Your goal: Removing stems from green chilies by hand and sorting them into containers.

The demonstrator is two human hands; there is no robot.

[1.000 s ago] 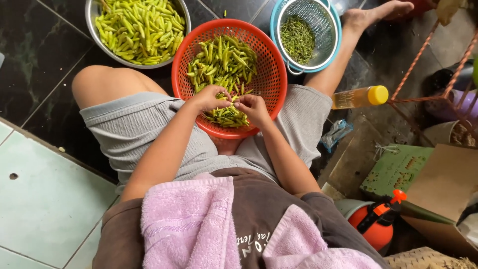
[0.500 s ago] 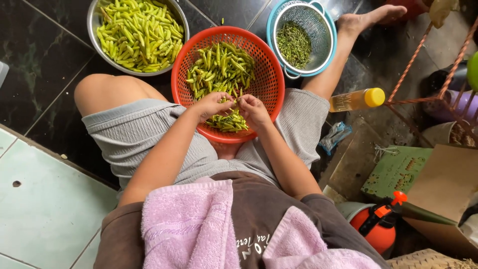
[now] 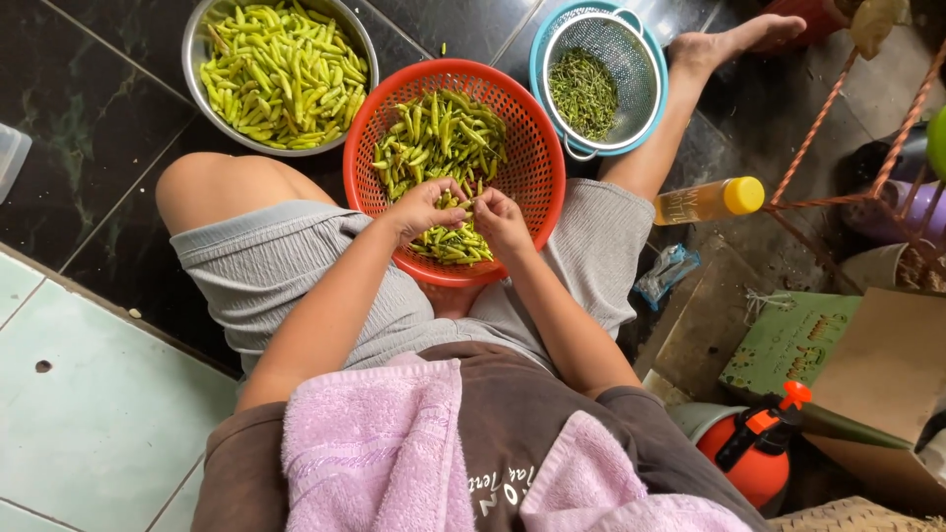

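An orange plastic basket sits between my knees, holding a pile of green chillies. My left hand and my right hand meet over the basket's near side, both pinching one green chilli between their fingertips. A steel bowl full of yellow-green chillies stands at the upper left. A blue-rimmed metal colander at the upper right holds a small heap of thin green stems.
I sit on a dark tiled floor with a pale tile at the left. A yellow-capped bottle, a green box, a brown carton, an orange sprayer and an orange wire rack crowd the right. A pink towel hangs over my shoulders.
The view has shifted slightly. Both hands stay over the basket's near side, working the same chilli with small finger movements.
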